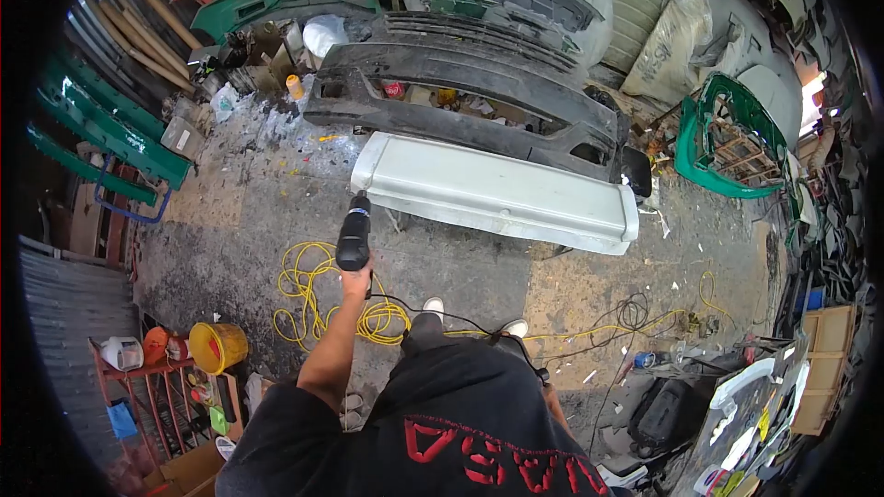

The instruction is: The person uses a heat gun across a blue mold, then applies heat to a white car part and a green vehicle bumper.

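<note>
Black power drill (353, 241), one, clasped in the left hand (356, 283); tip at the left end of a long white panel (497, 186), before a dark grey bumper (460, 92). Right hand (551, 397), mostly hidden; grip cannot be told.

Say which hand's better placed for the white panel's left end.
Likely the left hand: it holds the drill-like power tool at that end of the white panel; the right hand is farther back.

Yellow bucket (217, 350) at lower left — green frame (688, 149) at right.
</note>
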{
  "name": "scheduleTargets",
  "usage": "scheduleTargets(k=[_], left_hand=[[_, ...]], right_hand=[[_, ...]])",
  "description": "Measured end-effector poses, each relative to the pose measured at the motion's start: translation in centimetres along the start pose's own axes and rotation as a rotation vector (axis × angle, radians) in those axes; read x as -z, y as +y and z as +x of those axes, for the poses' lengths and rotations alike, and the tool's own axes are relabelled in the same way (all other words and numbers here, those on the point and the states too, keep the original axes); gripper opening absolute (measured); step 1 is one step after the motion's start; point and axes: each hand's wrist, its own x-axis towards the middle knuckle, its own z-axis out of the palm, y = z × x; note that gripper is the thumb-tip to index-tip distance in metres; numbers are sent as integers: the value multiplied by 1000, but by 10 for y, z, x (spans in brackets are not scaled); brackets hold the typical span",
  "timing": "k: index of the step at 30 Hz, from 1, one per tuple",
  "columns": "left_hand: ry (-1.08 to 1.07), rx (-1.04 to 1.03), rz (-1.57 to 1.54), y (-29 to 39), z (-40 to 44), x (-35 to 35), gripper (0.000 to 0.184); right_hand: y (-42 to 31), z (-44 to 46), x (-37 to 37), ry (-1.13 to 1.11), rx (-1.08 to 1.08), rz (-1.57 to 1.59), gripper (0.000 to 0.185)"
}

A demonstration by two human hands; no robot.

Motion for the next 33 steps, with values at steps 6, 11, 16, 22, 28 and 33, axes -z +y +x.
scheduleTargets(k=[6, 11, 16, 22, 28, 33], left_hand=[[-199, 2, 46, 79, -32, -14, 28], [-375, 62, 55, 111, -58, -76, 18], [-548, 104, 162, 146, -86, -155, 26], [-865, 34, 233, 203, -120, -263, 24], [-1099, 26, 331, 249, -165, -363, 27], [-1149, -78, 383, 281, -186, -431, 28]], right_hand=[[-12, -2, 8, 155, -99, 13, 64], [-11, 2, 24, 43, -180, 167, 61], [49, 35, 18, 101, -140, 216, 58], [84, 42, 22, 294, -79, 201, 39], [154, 74, 6, 374, -74, 453, 41], [185, 83, 16, 273, -169, 592, 48]])
